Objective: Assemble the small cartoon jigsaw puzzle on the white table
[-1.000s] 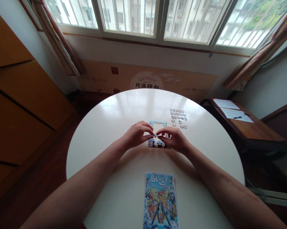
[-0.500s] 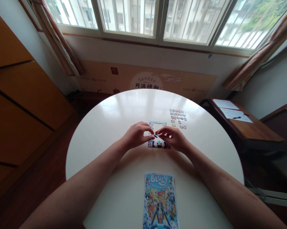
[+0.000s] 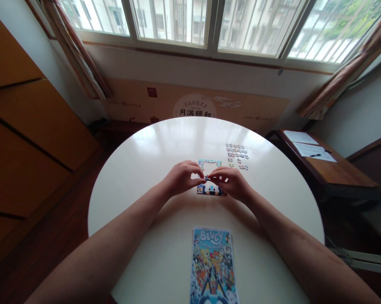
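Observation:
A partly assembled jigsaw puzzle (image 3: 209, 162) lies at the middle of the round white table (image 3: 146, 169). My left hand (image 3: 181, 179) and my right hand (image 3: 231, 183) hover just above the puzzle's near half, fingertips pinched together and meeting over it. Between the fingertips sits a small blue puzzle piece (image 3: 206, 179); which hand grips it is hard to tell. Both forearms reach in from the near edge of the table.
Several loose puzzle pieces (image 3: 237, 156) lie spread at the table's far right. A colourful printed picture sheet (image 3: 213, 266) rests near the front edge. A wooden side desk (image 3: 332, 169) with papers (image 3: 307, 145) and a pen stands to the right. Wooden cabinets (image 3: 25, 139) stand on the left.
Both hands have stayed pinched over the puzzle, with only small finger shifts. The view has barely moved.

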The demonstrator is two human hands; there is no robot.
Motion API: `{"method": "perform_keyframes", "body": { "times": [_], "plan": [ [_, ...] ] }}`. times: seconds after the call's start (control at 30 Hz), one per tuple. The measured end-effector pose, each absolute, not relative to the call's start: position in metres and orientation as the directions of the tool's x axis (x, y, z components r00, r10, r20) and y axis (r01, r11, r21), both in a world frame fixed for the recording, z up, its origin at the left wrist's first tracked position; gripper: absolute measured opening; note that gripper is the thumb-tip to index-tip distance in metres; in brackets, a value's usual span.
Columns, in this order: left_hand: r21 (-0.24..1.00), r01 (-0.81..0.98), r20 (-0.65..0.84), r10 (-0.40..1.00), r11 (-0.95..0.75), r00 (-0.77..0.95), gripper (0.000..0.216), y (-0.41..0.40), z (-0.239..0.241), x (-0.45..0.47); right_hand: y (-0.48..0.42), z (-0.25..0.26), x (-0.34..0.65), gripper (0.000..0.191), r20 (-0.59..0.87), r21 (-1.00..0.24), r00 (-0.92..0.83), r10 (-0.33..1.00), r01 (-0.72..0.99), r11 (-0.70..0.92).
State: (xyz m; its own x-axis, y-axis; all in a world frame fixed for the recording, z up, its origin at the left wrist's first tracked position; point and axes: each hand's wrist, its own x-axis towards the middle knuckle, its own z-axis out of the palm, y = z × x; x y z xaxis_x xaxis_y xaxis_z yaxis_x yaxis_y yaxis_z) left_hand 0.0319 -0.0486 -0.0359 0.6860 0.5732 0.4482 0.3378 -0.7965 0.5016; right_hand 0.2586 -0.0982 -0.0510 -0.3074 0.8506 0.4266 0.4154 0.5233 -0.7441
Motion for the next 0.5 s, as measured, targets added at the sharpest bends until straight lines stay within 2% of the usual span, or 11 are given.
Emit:
{"method": "perform_keyframes", "body": {
  "times": [0.33, 0.5],
  "plan": [
    [0.525, 0.331, 0.426, 0.579, -0.784, 0.695, 0.011, -0.0498, -0.0416, 0.0405, -0.1030, -0.0455, 0.2679, 0.015, 0.371, -0.684, -0.401, 0.838, 0.493, 0.538],
    [0.532, 0.322, 0.413, 0.572, -0.783, 0.708, 0.013, -0.0505, -0.0427, 0.0421, -0.1038, -0.0461, 0.2684, 0.014, 0.422, -0.646, -0.414, 0.806, 0.487, 0.589]
  ]
}}
